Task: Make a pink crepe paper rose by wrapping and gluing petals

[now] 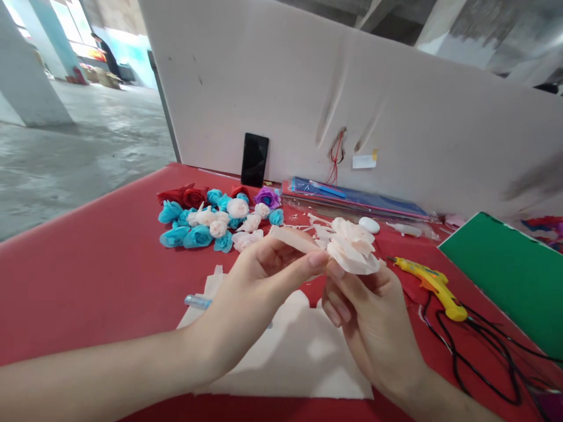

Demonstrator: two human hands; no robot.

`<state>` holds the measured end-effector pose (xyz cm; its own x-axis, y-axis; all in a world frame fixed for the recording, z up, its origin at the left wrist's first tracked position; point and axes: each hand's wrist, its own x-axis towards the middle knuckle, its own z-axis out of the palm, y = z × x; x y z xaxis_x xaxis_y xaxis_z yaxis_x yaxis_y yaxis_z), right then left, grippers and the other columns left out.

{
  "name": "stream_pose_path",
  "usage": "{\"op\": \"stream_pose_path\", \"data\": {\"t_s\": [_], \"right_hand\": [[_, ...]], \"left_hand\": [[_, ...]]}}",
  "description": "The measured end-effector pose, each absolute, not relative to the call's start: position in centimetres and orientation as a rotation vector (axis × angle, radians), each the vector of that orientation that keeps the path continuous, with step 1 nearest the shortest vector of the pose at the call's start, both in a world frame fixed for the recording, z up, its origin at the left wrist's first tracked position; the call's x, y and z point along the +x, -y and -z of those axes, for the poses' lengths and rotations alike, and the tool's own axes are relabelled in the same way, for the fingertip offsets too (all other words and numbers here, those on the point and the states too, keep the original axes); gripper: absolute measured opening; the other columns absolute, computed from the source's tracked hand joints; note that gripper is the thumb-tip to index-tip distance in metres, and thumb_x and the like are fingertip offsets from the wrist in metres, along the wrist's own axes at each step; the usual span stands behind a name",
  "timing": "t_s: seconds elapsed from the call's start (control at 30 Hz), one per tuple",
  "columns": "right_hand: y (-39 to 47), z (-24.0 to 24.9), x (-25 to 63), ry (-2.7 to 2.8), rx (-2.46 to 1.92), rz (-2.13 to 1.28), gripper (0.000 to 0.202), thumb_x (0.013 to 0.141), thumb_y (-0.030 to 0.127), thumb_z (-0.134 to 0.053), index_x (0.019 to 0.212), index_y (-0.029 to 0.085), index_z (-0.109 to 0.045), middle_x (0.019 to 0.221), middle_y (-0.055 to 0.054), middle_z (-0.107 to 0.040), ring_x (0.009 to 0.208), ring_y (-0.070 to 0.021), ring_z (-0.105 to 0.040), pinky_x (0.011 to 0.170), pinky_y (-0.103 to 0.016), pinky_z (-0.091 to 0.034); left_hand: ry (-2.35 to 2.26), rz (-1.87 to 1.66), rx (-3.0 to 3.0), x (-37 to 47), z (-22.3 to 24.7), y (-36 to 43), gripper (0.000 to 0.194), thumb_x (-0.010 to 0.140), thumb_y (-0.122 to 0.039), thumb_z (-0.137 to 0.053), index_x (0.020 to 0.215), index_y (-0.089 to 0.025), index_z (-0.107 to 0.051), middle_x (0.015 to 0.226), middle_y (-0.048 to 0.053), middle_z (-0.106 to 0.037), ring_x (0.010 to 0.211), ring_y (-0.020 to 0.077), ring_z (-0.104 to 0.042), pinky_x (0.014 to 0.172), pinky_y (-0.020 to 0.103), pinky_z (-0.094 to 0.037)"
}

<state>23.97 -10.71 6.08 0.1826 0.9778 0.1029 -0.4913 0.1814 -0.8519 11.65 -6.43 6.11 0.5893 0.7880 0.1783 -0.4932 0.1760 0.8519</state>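
A pale pink paper flower (352,245) with ruffled petals is held up in front of me. My right hand (365,316) pinches it at its base, with fingers curled beneath the petals. Against that same base, the thumb and fingers of my left hand (268,275) pinch a pale paper strip (292,239), which sticks out to the left of the flower. Below both hands lies a cut sheet of pale pink paper (303,357). A light blue pen (197,302) rests on the sheet, partly hidden by my left hand.
Several blue, white, red and purple paper flowers (200,237) lie at the back left. A yellow glue gun (433,284) with a black cord and a green board (505,281) are at the right. A phone (254,159) leans on the back panel near wrapped paper sheets (356,196).
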Motion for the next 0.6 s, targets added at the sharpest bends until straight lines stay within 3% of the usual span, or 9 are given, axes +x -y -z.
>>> {"op": "stream_pose_path", "data": {"t_s": [0.37, 0.47, 0.6], "right_hand": [[11.32, -5.86, 24.03, 0.850, -0.841, -1.076, 0.020, 0.074, 0.019, -0.079, 0.058, 0.020, -0.068, 0.046, 0.008, -0.044, 0.038, -0.0017, -0.036, 0.038, -0.011, -0.038], [11.25, -5.71, 24.06, 0.866, -0.897, -1.003, 0.017, 0.073, 0.013, -0.078, 0.060, 0.022, -0.070, 0.050, 0.007, -0.048, 0.039, -0.0024, -0.039, 0.038, -0.013, -0.038], [11.07, -5.62, 24.26, 0.919, -0.969, -0.879, 0.018, 0.071, 0.009, -0.076, 0.062, 0.025, -0.073, 0.060, 0.006, -0.054, 0.043, -0.0037, -0.042, 0.038, -0.015, -0.038]], "left_hand": [[-0.326, -0.937, 0.995, 11.59, -6.23, 6.91, 0.013, 0.089, -0.024, -0.067, 0.078, -0.018, -0.062, 0.075, 0.000, -0.070, 0.075, 0.0169, -0.069, 0.072, 0.029, -0.055], [-0.394, -0.957, 0.947, 11.66, -6.26, 6.99, 0.017, 0.087, -0.026, -0.070, 0.075, -0.019, -0.060, 0.074, -0.003, -0.067, 0.076, 0.0143, -0.066, 0.076, 0.027, -0.053], [-0.433, -0.978, 0.839, 11.88, -6.18, 7.08, 0.030, 0.084, -0.017, -0.072, 0.065, -0.019, -0.048, 0.066, -0.006, -0.063, 0.068, 0.0102, -0.062, 0.070, 0.022, -0.051]]}}
